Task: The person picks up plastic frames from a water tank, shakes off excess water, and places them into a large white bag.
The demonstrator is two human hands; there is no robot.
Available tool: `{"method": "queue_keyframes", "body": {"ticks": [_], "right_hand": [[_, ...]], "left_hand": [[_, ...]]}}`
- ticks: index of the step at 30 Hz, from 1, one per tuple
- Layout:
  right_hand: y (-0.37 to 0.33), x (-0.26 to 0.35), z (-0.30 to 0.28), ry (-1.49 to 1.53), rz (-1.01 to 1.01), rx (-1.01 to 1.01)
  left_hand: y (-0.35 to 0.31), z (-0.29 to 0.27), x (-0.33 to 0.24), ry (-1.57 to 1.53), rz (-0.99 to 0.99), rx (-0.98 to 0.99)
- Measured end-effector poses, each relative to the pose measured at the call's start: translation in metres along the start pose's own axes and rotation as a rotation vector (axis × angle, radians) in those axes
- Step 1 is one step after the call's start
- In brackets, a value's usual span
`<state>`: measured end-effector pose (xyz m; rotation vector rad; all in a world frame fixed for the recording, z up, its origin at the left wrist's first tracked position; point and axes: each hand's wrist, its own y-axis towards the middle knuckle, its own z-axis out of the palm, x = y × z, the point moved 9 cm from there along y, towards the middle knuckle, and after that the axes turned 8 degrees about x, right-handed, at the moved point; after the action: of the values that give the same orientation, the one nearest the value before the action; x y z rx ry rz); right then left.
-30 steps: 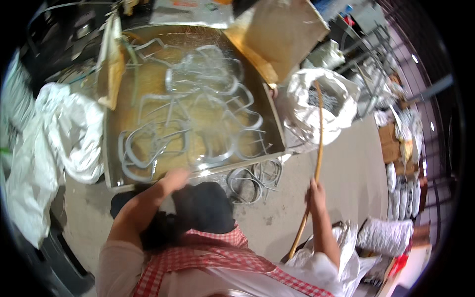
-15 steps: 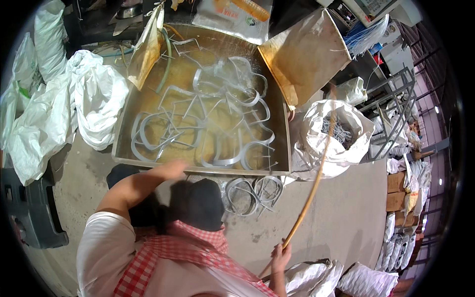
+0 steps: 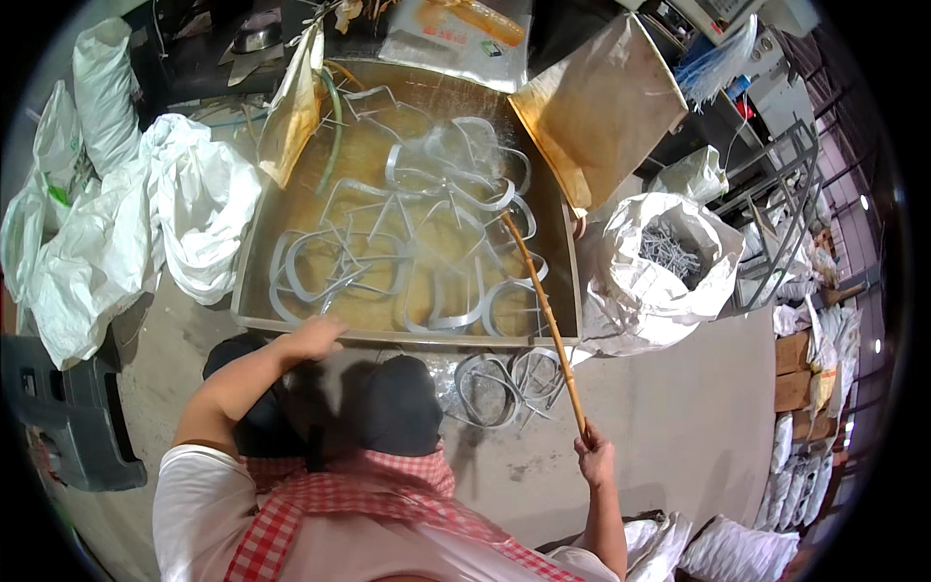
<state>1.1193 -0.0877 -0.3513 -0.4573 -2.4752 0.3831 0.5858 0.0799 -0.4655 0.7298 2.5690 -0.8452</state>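
Note:
My right hand point(image 3: 593, 454) is closed around the lower end of a long bamboo stick point(image 3: 548, 306). The stick leans over the near rim of a wide metal tank point(image 3: 465, 339), and its far end is among the grey loops. Cloudy yellowish water fills the tank, with several grey looped strips point(image 3: 451, 320) in it, partly under the surface. At the tank's near rim, left of the middle, is my left hand point(image 3: 318, 337), its fingers extended and holding nothing that I can see.
More grey loops point(image 3: 490, 391) lie on the floor against the tank's near side. A white sack point(image 3: 630, 291) of small grey pieces stands to the right; white sacks point(image 3: 199, 213) crowd the left. A cardboard sheet point(image 3: 606, 112) leans at the far right corner. A dark plastic stool point(image 3: 73, 417) is at left.
My right hand has moved forward and to the right, and the stick's far end has swung left and down into the tank. My left hand has shifted slightly left along the rim.

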Motion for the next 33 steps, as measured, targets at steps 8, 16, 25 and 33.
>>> {"method": "queue_keyframes", "body": {"ticks": [8,16,25,33], "right_hand": [[0.051,0.106,-0.001,0.254,-0.062,0.110],[0.251,0.268,0.073,0.269,-0.361,0.070],[0.191,0.269,0.051,0.073,-0.098,0.169],[0.048,0.242,0.042,0.058,-0.050,0.146]], "left_hand": [[0.037,0.018,0.016,-0.067,-0.067,0.124],[0.043,0.022,0.010,-0.072,-0.049,0.156],[0.045,0.028,-0.003,-0.035,0.017,0.152],[0.014,0.010,-0.010,-0.048,0.025,0.143]]}}
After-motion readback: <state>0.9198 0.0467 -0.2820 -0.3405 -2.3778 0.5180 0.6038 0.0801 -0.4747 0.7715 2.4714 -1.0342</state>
